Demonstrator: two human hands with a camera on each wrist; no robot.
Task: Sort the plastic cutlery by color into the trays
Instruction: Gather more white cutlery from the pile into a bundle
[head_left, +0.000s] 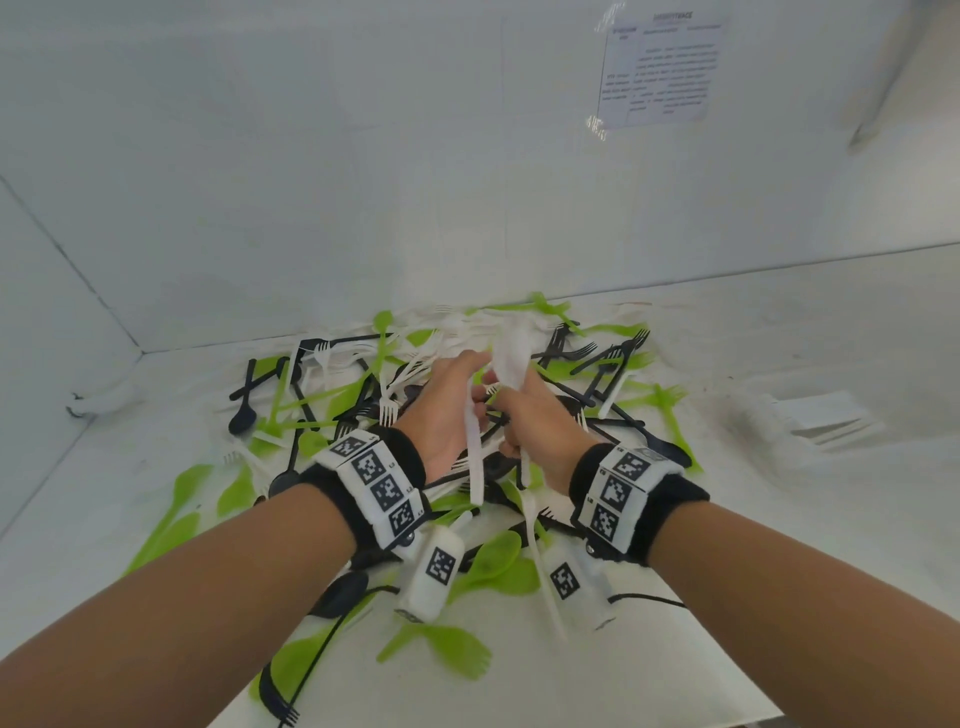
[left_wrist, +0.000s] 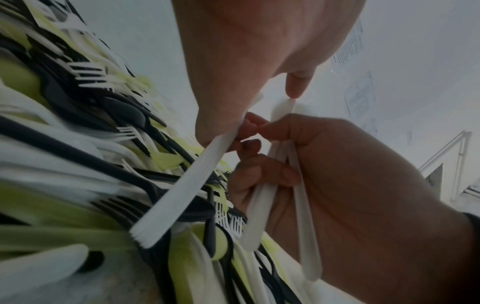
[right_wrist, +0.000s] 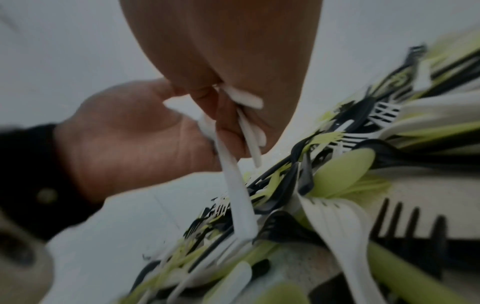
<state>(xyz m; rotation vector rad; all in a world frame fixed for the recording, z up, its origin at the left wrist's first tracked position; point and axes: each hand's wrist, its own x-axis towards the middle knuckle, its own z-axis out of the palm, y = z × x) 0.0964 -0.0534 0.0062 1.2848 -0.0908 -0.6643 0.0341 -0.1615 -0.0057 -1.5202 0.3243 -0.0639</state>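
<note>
wall notice (head_left: 661, 70) blurred, trays (head_left: 810, 418) indistinct

A white worktop (head_left: 779, 519) is carrying a tangled heap of green, black and white plastic cutlery (head_left: 415, 395), spreading from the centre toward 6 o'clock. White trays (head_left: 810, 415) are sitting at 3 o'clock, well apart from the heap. A small white object (head_left: 98, 402), too blurred to identify, is lying at 9 o'clock.

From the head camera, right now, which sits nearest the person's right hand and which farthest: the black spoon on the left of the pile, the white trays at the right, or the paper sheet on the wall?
Measured from the right hand:
1. White trays, on the table to its right.
2. Black spoon, at the pile's left edge, slightly farther.
3. Paper sheet, high on the back wall, farthest.
</note>
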